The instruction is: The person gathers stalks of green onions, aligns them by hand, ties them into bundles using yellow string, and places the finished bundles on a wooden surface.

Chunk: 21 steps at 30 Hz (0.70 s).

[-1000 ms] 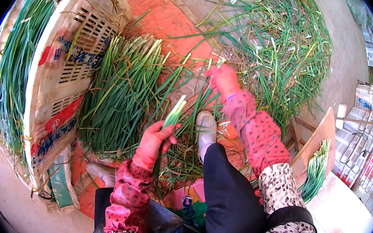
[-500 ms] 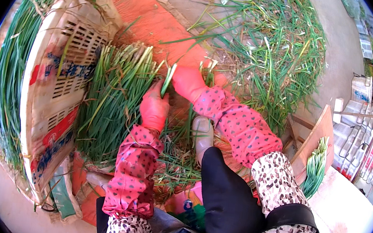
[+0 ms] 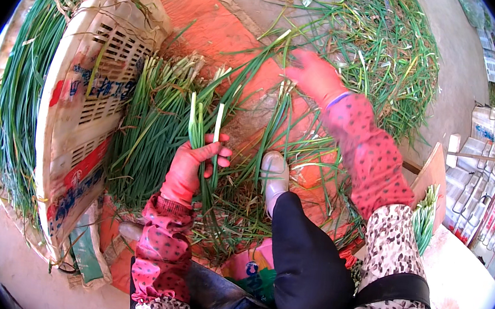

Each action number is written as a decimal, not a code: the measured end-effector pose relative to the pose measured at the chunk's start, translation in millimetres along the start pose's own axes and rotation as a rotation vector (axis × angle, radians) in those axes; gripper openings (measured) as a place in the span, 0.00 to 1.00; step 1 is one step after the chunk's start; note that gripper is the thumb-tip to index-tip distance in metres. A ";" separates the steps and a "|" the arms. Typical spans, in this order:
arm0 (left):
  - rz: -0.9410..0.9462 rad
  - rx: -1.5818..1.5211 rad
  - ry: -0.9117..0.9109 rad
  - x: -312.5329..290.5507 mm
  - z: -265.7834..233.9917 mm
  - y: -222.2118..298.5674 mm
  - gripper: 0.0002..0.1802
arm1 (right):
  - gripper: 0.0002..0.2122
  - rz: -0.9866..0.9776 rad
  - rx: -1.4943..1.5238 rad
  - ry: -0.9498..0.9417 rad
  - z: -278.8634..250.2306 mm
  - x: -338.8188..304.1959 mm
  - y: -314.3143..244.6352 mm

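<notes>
My left hand (image 3: 189,163), in a pinkish-orange glove with bare fingertips, is closed round a few garlic chives (image 3: 195,122). Their white ends point up and away, and the green leaves trail below. Just left of it, a dense row of garlic chives (image 3: 156,108) leans against the crate, pale ends at the far side. My right hand (image 3: 316,77), gloved in the same colour, is farther off to the right and blurred by motion; how its fingers stand cannot be made out. Close to its fingertips, loose green leaves (image 3: 264,56) stretch across the orange mat.
A whitish slotted plastic crate (image 3: 94,93) stands on edge at left, more chives (image 3: 27,95) beyond it. Leaf litter (image 3: 384,60) heaps at far right. My boot (image 3: 274,172) rests on the orange mat (image 3: 207,17). At right, a small bunch (image 3: 425,215) lies by a wooden board (image 3: 433,168).
My left hand has come back toward me, with chives now plainly in its fingers. The right hand has swung away to the right. Long loose leaves now lie across the mat between them.
</notes>
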<state>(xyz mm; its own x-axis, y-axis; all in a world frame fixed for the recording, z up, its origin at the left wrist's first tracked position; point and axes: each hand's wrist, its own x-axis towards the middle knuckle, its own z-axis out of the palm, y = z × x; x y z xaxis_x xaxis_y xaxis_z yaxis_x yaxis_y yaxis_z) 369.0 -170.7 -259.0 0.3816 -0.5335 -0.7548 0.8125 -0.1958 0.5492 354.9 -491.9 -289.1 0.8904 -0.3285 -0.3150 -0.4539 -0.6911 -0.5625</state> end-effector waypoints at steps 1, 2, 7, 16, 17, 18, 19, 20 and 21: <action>-0.013 -0.013 0.018 -0.1 -0.1 -5.6 0.17 | 0.18 -0.014 0.408 -0.308 22.2 -15.0 -31.5; -0.019 -0.024 0.039 -2.7 0.7 -8.4 0.17 | 0.17 0.086 0.710 -0.443 43.8 -36.9 -59.5; -0.177 0.149 0.121 -21.0 10.0 -18.6 0.11 | 0.11 0.387 0.919 -0.350 111.3 -60.0 -57.6; -0.016 0.039 0.179 -60.4 -2.6 -26.3 0.10 | 0.14 0.532 0.531 -0.033 70.9 59.5 10.5; -0.005 0.011 0.174 -55.0 4.2 -22.0 0.10 | 0.15 0.562 0.475 -0.063 77.4 67.6 -7.9; 0.006 -0.016 0.169 -48.9 12.3 -16.9 0.09 | 0.15 0.590 0.418 -0.093 80.6 73.2 -24.0; -0.004 0.073 0.185 -42.5 28.7 -6.4 0.08 | 0.15 0.587 0.316 -0.039 86.6 77.0 -15.0; 0.015 0.072 0.133 -35.9 36.8 -3.8 0.08 | 0.15 0.584 0.214 0.015 92.9 78.1 -5.8; 0.016 0.066 0.129 -32.6 42.0 3.4 0.08 | 0.15 0.578 0.110 0.065 94.0 79.6 -1.3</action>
<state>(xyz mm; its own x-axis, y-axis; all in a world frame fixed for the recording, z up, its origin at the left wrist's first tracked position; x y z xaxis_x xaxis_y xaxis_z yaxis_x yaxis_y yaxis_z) 340.8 -188.5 -217.4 0.4517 -0.4275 -0.7831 0.7767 -0.2435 0.5809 423.2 -456.7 -385.3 0.4963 -0.6728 -0.5486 -0.8637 -0.3186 -0.3907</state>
